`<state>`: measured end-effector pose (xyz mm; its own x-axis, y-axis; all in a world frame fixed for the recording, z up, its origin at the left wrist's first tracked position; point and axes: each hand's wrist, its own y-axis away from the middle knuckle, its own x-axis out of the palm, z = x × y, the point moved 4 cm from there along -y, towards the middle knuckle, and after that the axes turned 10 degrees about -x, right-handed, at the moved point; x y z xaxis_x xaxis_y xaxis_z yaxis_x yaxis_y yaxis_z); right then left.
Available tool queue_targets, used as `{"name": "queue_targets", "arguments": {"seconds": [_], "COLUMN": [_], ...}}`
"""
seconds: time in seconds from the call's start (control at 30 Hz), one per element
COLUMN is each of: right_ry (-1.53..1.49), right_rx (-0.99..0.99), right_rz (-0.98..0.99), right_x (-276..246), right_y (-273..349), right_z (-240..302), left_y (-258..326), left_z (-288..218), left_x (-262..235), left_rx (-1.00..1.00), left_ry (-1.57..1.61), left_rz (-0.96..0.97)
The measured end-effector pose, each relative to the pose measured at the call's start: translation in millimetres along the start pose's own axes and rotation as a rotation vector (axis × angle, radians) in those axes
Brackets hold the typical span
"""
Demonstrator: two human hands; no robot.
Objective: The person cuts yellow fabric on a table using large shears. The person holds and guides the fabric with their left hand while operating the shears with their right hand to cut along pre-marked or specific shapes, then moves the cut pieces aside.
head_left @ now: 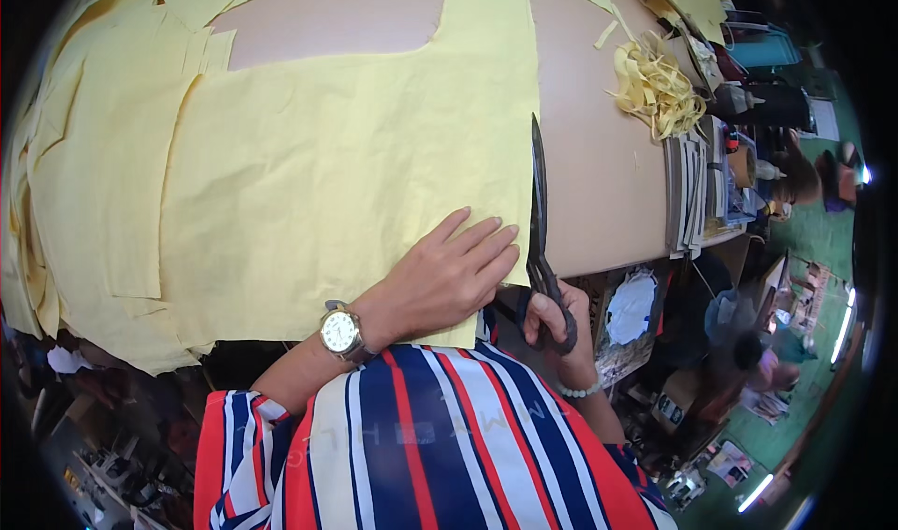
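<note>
Across the left and middle of the tabletop (603,188) lies the yellow cloth (309,174), its right edge running beside the blades of the scissors (539,203). The left hand (435,270) rests on it near the lower right corner, palm down, fingers stretched and slightly apart, and it grips nothing. The right hand (578,357) is closed around the handles of the scissors; whether any cloth is between the blades, I cannot tell. I judge the cloth to be light and soft, because it shows small wrinkles and its layers at the left fold loosely. It looks matt, so probably not very slippery, but it could shift if nobody presses it. It should not break, though the raw edges may fray. Better to hold it with a flat palm close to the edge, or to pinch a corner, without pulling.
</note>
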<state>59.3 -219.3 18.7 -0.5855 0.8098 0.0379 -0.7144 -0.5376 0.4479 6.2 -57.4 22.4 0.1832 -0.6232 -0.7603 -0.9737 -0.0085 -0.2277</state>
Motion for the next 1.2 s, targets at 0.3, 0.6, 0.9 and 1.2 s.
{"name": "queue_targets", "arguments": {"seconds": [0.3, 0.6, 0.9, 1.2], "right_ry": [-0.057, 0.008, -0.049, -0.142], "right_rx": [0.052, 0.050, 0.030, -0.039], "right_rz": [-0.049, -0.046, -0.052, -0.090], "right_x": [3.8, 4.5, 8.9, 13.9], "right_y": [3.3, 2.3, -6.7, -16.6], "right_z": [1.2, 2.7, 5.8, 12.9], "left_y": [4.0, 4.5, 4.4, 6.3], "left_z": [0.5, -0.8, -1.3, -3.2], "left_x": [-0.7, -2.1, -4.6, -8.3], "left_rx": [0.011, 0.014, 0.009, 0.038], "left_ry": [0.026, 0.044, 0.057, 0.070], "left_rz": [0.026, 0.028, 0.061, 0.086]}}
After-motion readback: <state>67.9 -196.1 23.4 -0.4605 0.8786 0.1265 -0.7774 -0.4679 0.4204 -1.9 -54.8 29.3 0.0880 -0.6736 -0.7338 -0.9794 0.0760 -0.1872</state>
